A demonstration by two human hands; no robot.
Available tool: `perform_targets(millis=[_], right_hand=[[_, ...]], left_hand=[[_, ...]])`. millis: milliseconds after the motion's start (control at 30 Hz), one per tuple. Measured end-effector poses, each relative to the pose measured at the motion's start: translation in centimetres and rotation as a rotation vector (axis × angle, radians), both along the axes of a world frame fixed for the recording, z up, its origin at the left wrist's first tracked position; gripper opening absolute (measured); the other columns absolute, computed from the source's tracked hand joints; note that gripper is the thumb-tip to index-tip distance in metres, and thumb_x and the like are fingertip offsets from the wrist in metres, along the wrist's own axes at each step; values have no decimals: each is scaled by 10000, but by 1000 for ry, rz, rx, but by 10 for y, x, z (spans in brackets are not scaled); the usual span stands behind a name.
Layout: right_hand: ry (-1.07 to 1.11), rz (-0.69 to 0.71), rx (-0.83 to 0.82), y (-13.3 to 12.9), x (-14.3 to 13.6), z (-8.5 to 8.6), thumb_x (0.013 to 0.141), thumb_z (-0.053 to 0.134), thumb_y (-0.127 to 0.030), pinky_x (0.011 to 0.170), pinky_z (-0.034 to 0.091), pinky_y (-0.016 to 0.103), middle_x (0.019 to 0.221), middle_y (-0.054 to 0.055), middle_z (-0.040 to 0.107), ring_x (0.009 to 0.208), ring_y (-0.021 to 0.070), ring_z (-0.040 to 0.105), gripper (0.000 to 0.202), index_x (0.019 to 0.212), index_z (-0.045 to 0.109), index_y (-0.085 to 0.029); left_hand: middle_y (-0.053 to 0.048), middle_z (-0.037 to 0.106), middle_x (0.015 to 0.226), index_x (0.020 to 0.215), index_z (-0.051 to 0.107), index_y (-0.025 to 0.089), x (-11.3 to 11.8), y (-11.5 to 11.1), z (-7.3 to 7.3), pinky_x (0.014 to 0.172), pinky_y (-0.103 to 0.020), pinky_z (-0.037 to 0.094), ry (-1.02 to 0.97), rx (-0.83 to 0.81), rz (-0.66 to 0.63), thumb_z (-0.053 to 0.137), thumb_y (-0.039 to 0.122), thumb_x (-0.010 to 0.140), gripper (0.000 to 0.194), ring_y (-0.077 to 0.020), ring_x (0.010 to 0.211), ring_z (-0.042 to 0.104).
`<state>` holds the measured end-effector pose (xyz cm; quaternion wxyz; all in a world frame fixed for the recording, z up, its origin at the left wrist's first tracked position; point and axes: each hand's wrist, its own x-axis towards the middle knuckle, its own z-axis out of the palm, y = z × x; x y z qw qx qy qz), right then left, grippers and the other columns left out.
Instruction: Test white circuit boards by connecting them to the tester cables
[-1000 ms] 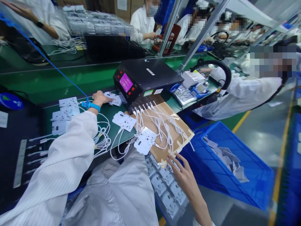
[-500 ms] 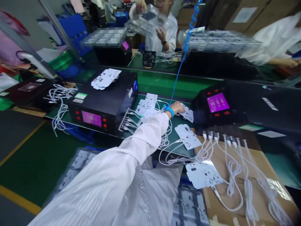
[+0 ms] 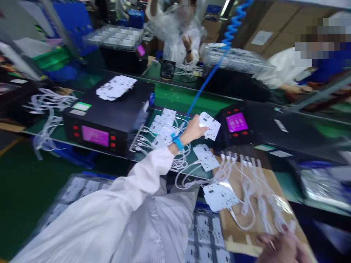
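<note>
My left hand, with a blue wrist strap, grips a white circuit board by its left edge, raised over the bench. Below it lies another white board with a cable plugged into it. A further cabled board rests at the cardboard's left edge. At the bottom right my right hand is blurred, its fingers closed around what looks like a white cable with its plug end up. More white boards lie among cables left of my left wrist.
A black tester box with a lit screen stands on the left, with boards on top. Another tester is on the right, cables running over cardboard. Trays of boards sit below. A coiled blue cord hangs down. Co-workers sit opposite.
My left hand has lifted the white board off the bench. My right hand has come into view at the bottom right. The view has shifted to the right.
</note>
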<state>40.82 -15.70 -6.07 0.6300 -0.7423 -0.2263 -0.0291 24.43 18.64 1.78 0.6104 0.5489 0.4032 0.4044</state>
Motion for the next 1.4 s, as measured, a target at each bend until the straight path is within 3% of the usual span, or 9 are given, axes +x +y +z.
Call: perform_targets(millis=[67, 133, 233, 367, 567, 867, 1067, 1400], right_hand=[[-7, -127, 46, 11, -22, 17, 884, 751, -434, 431, 410, 303, 615, -16, 572, 470, 154, 507, 236, 924, 747, -201], [-108, -94, 33, 24, -38, 26, 915, 730, -414, 472, 438, 282, 603, -30, 566, 480, 131, 516, 232, 906, 748, -183], [-300, -46, -5, 40, -50, 26, 930, 734, -375, 506, 489, 275, 745, 25, 676, 537, 122, 585, 212, 886, 770, -172], [-522, 20, -103, 51, -61, 20, 947, 717, -309, 578, 556, 274, 823, 41, 730, 615, 124, 645, 140, 958, 811, -206], [-538, 88, -107, 58, -71, 19, 963, 680, -254, 561, 554, 251, 804, 20, 721, 593, 103, 635, 135, 977, 811, -221], [-567, 79, -119, 61, -70, 14, 960, 696, -225, 574, 546, 239, 818, 17, 721, 606, 95, 637, 111, 988, 804, -218], [-576, -11, -156, 66, -76, 14, 984, 668, -258, 616, 542, 256, 816, 29, 716, 666, 117, 652, 144, 980, 804, -211], [-433, -62, -77, 74, -82, 2, 974, 690, -295, 570, 552, 259, 826, 35, 699, 593, 102, 621, 167, 1018, 818, -198]], left_hand=[[-191, 700, 1284, 1201, 595, 125, 2, -33, 0, 950, -532, 644, -123, -30, -95, 777, 101, 841, 404, -328, 1130, 722], [-181, 715, 1275, 1212, 584, 135, 3, -65, -5, 905, -520, 665, -227, -85, -191, 749, 186, 887, 369, -308, 1098, 737], [-145, 736, 1268, 1162, 618, 154, 5, -101, -14, 911, -492, 673, -364, -225, -261, 831, 268, 826, 414, -300, 1125, 730], [-113, 747, 1265, 1199, 618, 186, 8, -125, -19, 934, -489, 673, -357, -291, -266, 869, 328, 799, 494, -301, 1165, 721], [-93, 743, 1284, 1215, 616, 212, 9, -134, -18, 963, -470, 670, -328, -302, -290, 866, 375, 812, 501, -297, 1198, 710], [-87, 735, 1295, 1205, 598, 224, 9, -135, -20, 982, -499, 665, -321, -300, -257, 851, 371, 825, 480, -307, 1210, 706], [-83, 717, 1330, 1218, 577, 237, 14, -142, -24, 962, -460, 676, -343, -262, -202, 847, 386, 838, 490, -300, 1240, 696], [-99, 726, 1286, 1197, 552, 220, 21, -147, -32, 891, -441, 688, -341, -158, -154, 851, 406, 824, 513, -295, 1183, 720]])
